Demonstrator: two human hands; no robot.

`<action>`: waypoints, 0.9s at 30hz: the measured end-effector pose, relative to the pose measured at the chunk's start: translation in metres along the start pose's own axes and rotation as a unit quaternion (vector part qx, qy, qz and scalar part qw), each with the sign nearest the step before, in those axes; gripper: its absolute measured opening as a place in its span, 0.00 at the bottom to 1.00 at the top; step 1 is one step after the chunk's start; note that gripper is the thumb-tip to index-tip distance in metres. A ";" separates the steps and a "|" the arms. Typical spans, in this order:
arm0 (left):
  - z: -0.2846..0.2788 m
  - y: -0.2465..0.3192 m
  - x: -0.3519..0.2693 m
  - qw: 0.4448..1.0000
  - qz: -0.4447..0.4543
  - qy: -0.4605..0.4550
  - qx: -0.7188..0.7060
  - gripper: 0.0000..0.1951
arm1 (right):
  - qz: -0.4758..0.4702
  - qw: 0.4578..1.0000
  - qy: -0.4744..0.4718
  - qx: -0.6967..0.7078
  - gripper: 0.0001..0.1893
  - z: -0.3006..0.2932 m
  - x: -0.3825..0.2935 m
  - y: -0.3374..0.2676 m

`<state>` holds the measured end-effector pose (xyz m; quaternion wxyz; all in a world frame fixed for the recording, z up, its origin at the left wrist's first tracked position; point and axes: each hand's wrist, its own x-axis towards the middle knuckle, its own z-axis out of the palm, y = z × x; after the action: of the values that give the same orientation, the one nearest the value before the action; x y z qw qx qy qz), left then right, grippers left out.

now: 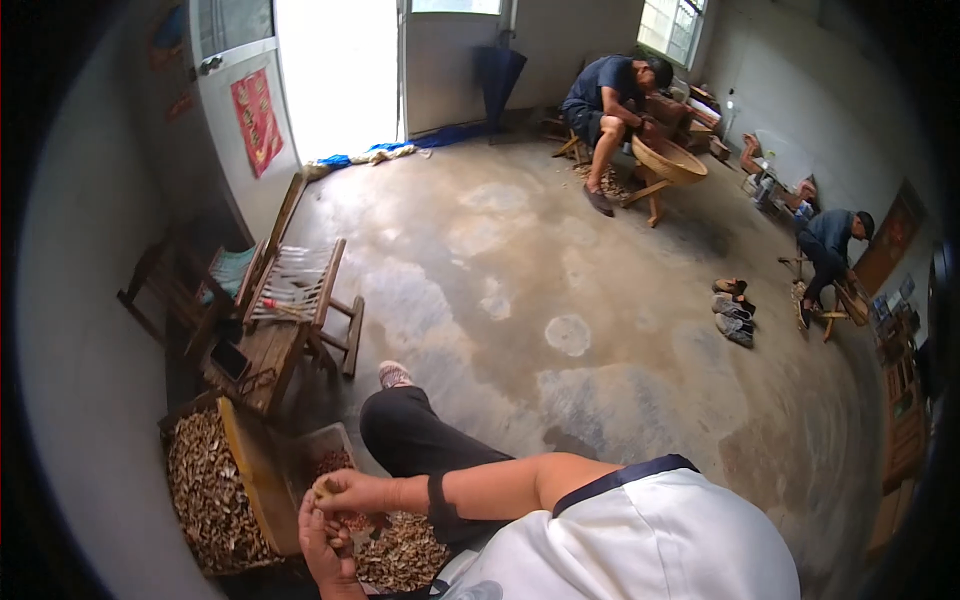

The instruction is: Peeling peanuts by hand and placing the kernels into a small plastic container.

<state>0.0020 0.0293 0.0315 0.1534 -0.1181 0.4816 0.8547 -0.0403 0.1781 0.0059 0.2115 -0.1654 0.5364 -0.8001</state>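
Note:
My right hand, its forearm crossing from the right, pinches a tan piece, seemingly a peanut shell, between thumb and fingers. Close below it, my left hand is cupped with palm up, holding several small nut-like pieces, seemingly peanuts. Behind the hands stands a translucent plastic box with reddish kernels. To their left, a large box with a yellowish wall is filled with what look like unshelled peanuts. Shells or peanuts are heaped low down, right of my left hand.
A wooden bench carries a phone and glasses; a slatted seat adjoins it. One person bends over a woven basket; another person sits far right. Shoes lie on the floor.

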 end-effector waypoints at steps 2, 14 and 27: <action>0.016 0.000 -0.005 0.999 -0.006 0.020 0.036 0.24 | -0.002 1.000 -0.009 -0.023 0.09 -0.001 -0.004 0.000; 0.021 -0.019 -0.001 0.992 -0.043 0.114 0.033 0.20 | 0.025 0.999 0.035 -0.002 0.08 -0.006 0.006 0.037; 0.041 -0.004 -0.012 0.990 -0.014 0.117 0.081 0.18 | 0.042 0.996 0.071 0.036 0.07 -0.003 0.003 0.034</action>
<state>0.0122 0.0650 0.0537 0.1173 -0.2108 0.5622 0.7910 -0.0384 0.1676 -0.0266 0.2123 -0.0772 0.5276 -0.8189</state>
